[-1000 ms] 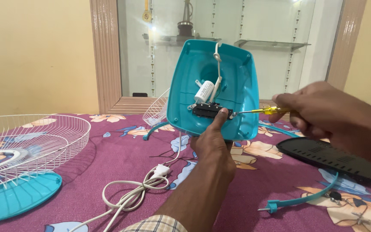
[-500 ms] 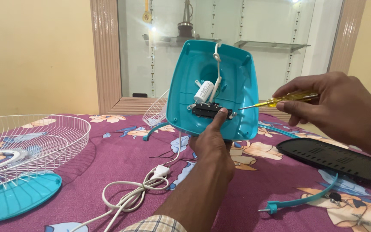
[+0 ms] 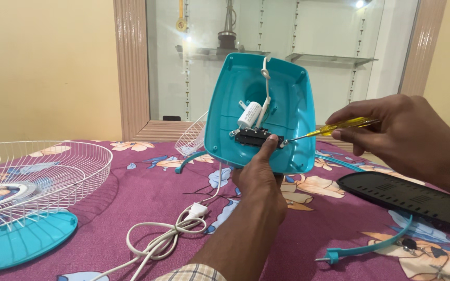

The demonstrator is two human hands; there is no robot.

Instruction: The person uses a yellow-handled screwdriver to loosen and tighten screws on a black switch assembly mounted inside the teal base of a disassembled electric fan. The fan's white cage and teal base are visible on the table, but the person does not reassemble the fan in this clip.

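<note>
A teal fan base shell (image 3: 287,99) stands tilted upright on the table, its open underside toward me. Inside it sit a black switch block (image 3: 253,138), a white capacitor (image 3: 249,114) and a white cord (image 3: 265,88). My left hand (image 3: 259,179) holds the shell from below, thumb pressed on the switch block's right end. My right hand (image 3: 399,135) grips a yellow-handled screwdriver (image 3: 339,126), with its tip at the screw on the right end of the switch block.
A white wire fan guard (image 3: 37,171) lies on a teal blade (image 3: 22,242) at left. A coiled white power cord (image 3: 167,237) lies in front. A black base plate (image 3: 407,195) and a teal clip ring (image 3: 371,247) lie at right on the floral purple cloth (image 3: 131,198).
My right hand has risen slightly and moved left with the screwdriver, keeping its tip at the switch block's screw. My left hand and the shell have stayed in place.
</note>
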